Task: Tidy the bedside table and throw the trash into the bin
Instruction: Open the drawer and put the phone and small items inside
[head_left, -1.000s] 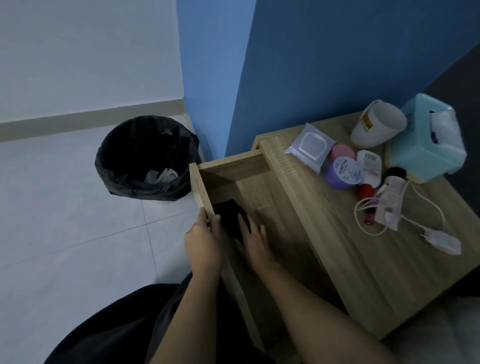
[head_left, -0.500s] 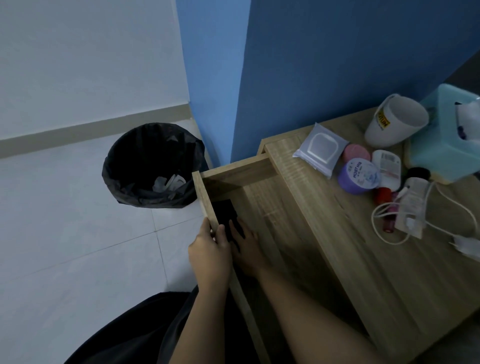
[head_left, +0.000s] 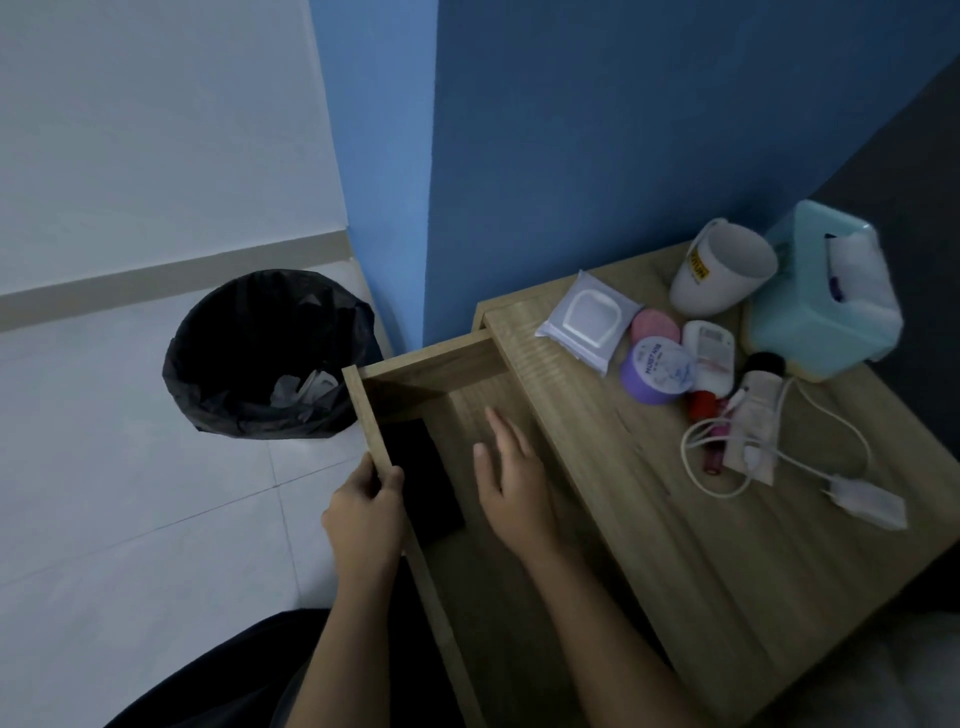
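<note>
Left hand (head_left: 363, 512) grips drawer front (head_left: 370, 418); right hand (head_left: 511, 483) flat, empty; purple tub (head_left: 657, 374) reads perhaps "MOIST".

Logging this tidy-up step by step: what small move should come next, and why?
Probably the right hand reaches for the wipes pack, the nearest clutter on the table top. That hand is open and empty, a black item lies in the drawer, and the left hand grips the drawer's front.
</note>
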